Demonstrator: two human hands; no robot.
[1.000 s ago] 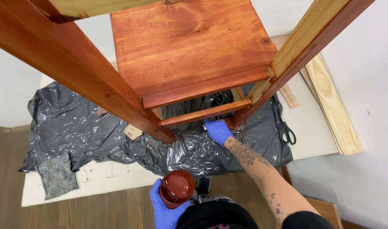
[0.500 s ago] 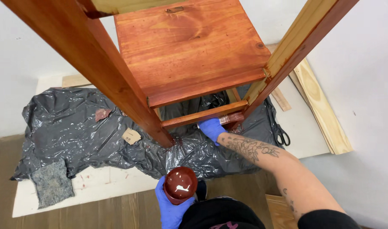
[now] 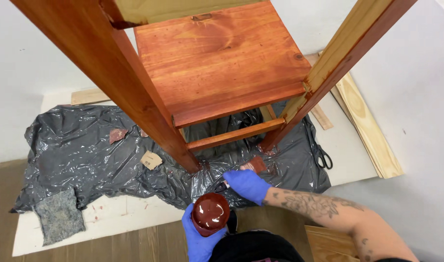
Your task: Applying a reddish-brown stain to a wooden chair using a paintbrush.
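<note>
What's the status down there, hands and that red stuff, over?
Left hand holds cup of red stain. Right hand grips brush, low by chair leg. Nothing between them.

Both hands wear blue gloves — the left hand (image 3: 198, 238) around a cup (image 3: 210, 213) of glossy red-brown stain, the right hand (image 3: 248, 186) on a brush (image 3: 253, 165) tipped the same red. The right forearm carries dark floral tattoos. The chair (image 3: 222, 63) is stained reddish-brown — one leg partly pale and bare. The plastic sheet (image 3: 86, 155) is shiny black; a grey rag (image 3: 59, 215) lies at its lower left corner.
</note>
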